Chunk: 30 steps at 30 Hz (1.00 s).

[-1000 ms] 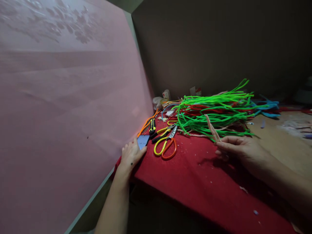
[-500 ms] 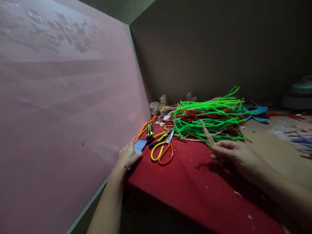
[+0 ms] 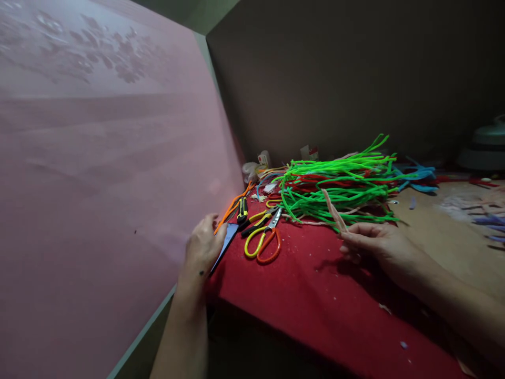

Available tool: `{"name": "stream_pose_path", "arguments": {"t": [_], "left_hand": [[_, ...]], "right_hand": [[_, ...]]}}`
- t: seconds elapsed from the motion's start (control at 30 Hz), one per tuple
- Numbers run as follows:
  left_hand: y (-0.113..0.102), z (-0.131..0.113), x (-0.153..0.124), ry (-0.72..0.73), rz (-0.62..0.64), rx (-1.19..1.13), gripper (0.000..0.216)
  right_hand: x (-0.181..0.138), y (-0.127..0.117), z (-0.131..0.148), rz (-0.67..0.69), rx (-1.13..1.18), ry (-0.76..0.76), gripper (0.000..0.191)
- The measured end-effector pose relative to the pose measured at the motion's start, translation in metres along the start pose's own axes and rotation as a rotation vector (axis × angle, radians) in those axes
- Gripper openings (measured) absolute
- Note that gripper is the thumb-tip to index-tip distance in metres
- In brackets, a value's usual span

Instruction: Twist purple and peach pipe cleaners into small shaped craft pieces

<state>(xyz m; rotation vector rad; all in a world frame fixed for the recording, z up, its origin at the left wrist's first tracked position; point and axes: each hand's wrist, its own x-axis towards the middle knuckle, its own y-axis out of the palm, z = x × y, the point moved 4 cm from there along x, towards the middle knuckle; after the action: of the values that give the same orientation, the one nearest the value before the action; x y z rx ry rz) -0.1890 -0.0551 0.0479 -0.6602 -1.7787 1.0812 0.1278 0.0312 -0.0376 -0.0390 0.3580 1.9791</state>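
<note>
My right hand (image 3: 369, 242) pinches a small bundle of pale peach pipe cleaners (image 3: 333, 211) between thumb and fingers. The bundle points up and left, in front of the green pile. At the table's left edge, beside the pink panel, my left hand (image 3: 203, 245) is open, with thumb and fingers apart. It is next to a phone (image 3: 225, 244) and partly covers it. Orange pipe cleaners (image 3: 232, 204) run down to the gap between that thumb and the fingers; I see no grip on them. Some left fingers are hidden behind the hand.
Scissors (image 3: 263, 241) with yellow and orange handles lie on the red cloth (image 3: 300, 284). Pliers (image 3: 257, 222) and a utility knife (image 3: 242, 209) lie behind them. Green pipe cleaners (image 3: 343, 171) are piled at the back, with blue ones (image 3: 418, 176) to the right. A pink panel (image 3: 118, 210) bounds the left.
My left hand has risen slightly off the phone, and its thumb has drawn nearer the fingers. My right hand keeps holding the peach pipe cleaners, nearly still. The view has shifted slightly.
</note>
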Motion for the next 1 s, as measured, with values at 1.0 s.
{"name": "stream_pose_path", "arguments": {"t": [1.0], "left_hand": [[0.08,-0.224,-0.011,0.322,0.969,-1.33,0.02]], "right_hand": [[0.011,-0.011,0.006,-0.002,0.194,-0.118,0.021]]}}
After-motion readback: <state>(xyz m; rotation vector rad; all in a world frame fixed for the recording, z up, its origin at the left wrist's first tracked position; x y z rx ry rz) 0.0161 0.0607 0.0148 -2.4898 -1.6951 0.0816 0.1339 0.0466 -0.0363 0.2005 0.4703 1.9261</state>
